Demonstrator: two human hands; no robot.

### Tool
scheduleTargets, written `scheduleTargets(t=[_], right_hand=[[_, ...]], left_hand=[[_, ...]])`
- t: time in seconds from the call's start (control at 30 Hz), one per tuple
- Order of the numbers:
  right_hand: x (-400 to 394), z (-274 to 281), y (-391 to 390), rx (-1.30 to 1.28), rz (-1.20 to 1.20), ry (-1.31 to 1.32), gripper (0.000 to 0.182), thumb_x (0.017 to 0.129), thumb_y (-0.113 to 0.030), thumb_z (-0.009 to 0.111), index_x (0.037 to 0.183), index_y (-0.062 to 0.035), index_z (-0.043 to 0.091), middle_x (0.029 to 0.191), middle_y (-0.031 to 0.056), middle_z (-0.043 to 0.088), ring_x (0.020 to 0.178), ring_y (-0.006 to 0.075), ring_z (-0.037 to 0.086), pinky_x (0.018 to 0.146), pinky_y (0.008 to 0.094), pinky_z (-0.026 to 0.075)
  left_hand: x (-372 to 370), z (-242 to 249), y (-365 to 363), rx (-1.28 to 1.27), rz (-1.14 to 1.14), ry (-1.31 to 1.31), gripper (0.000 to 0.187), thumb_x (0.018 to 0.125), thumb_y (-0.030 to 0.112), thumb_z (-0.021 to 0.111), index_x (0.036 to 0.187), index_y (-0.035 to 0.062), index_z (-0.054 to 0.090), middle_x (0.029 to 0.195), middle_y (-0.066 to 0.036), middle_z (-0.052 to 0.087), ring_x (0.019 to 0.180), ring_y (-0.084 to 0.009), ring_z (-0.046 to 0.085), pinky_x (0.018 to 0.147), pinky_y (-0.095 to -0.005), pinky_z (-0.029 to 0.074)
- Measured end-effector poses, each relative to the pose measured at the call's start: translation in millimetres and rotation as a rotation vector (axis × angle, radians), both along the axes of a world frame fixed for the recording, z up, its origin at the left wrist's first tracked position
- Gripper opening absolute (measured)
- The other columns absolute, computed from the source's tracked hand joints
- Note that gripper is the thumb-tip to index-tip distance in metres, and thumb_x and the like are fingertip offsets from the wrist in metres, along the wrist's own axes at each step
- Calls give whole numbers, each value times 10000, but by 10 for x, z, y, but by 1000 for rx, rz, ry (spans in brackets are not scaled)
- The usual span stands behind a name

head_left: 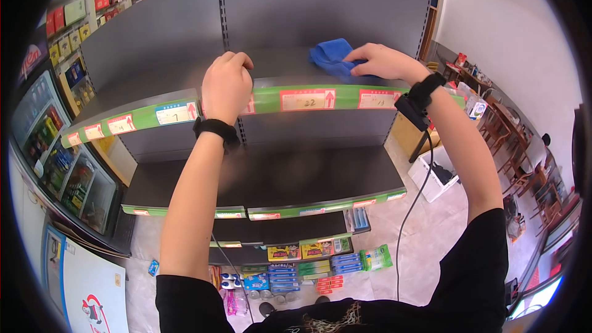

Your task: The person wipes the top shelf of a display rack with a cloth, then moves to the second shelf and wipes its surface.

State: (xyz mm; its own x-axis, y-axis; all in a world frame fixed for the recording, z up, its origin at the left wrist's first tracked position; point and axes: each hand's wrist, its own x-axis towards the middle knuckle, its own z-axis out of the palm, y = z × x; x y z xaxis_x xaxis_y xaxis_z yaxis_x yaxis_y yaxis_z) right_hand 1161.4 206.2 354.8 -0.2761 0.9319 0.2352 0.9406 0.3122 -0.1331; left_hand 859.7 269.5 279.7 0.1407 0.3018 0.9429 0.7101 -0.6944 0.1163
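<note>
While the blue cloth (333, 55) lies bunched toward the right end of the upper shelf (277, 65), loosely grasped by the right hand (385, 61), apparently for control, the left hand (228, 86) sits curled at the front edge (268, 100), its grip indeterminable.

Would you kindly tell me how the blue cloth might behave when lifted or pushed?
The blue cloth is probably floppy, as it lies in loose, crumpled folds. It looks like soft fabric with no rigid parts showing, so breakage seems unlikely. Pushed along the upper shelf, it may bunch up, given those folds.
</note>
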Motion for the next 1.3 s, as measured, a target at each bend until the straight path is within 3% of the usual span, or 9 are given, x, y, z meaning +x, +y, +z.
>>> scheduleTargets(t=[0.23,0.33,0.5,0.57,0.7,0.77,0.9,1.13,1.3], right_hand=[[-202,-171,36,264,1,-49,257,832,-168,623,1041,-19,643,934,193,666,896,331,630,823,387,478],[-179,-240,8,385,21,-22,238,839,-182,592,1047,-87,655,940,157,670,901,352,623,802,418,487],[-306,-247,-385,780,-42,114,202,880,-194,582,1048,-109,656,885,122,657,887,302,605,788,387,484],[-417,-286,-658,936,42,211,221,863,-125,598,1076,-107,655,942,102,670,890,282,609,799,369,483],[-593,-507,-1260,1083,147,-36,296,787,-7,614,1074,-65,658,1108,70,671,949,271,606,848,361,464],[-657,-809,-1487,1057,140,-138,341,740,19,622,1072,-48,660,1115,80,671,951,271,607,847,361,458],[-640,-1636,-1511,941,235,-15,373,686,7,658,1056,-45,665,1106,97,673,941,255,608,818,359,463],[-972,-2956,-716,508,154,325,273,760,-23,630,1022,-88,668,1106,38,669,903,244,600,802,354,479],[-1513,-3219,-181,556,104,401,242,805,-71,609,1043,-96,639,1088,53,660,891,262,587,783,370,462]], left_hand=[[-6,0,-12,-31,7,11,149,791,30,500,747,59,638,763,-77,613,789,-272,595,711,-388,477],[-3,-1,-12,-46,28,13,154,792,34,500,753,62,647,774,-79,621,793,-275,599,715,-393,479],[-27,6,-5,-61,4,30,175,832,55,447,794,52,617,812,-90,613,828,-297,592,738,-401,471],[-16,-16,8,-43,14,23,171,820,61,460,774,62,625,794,-88,615,810,-293,593,729,-403,475],[-3,-20,39,-23,36,20,170,810,84,474,755,80,635,777,-83,618,791,-287,595,715,-404,482],[-11,-17,38,-41,36,27,178,837,82,449,795,67,621,808,-91,612,819,-292,595,724,-402,474],[-1,-24,42,-37,66,27,182,821,78,453,795,82,633,797,-78,619,802,-284,602,712,-400,486],[18,-32,51,-43,90,6,180,799,92,472,756,99,646,769,-67,631,803,-275,613,713,-400,493],[29,-25,52,-1,112,3,95,741,94,559,698,71,640,715,-83,620,747,-257,613,709,-372,500]])
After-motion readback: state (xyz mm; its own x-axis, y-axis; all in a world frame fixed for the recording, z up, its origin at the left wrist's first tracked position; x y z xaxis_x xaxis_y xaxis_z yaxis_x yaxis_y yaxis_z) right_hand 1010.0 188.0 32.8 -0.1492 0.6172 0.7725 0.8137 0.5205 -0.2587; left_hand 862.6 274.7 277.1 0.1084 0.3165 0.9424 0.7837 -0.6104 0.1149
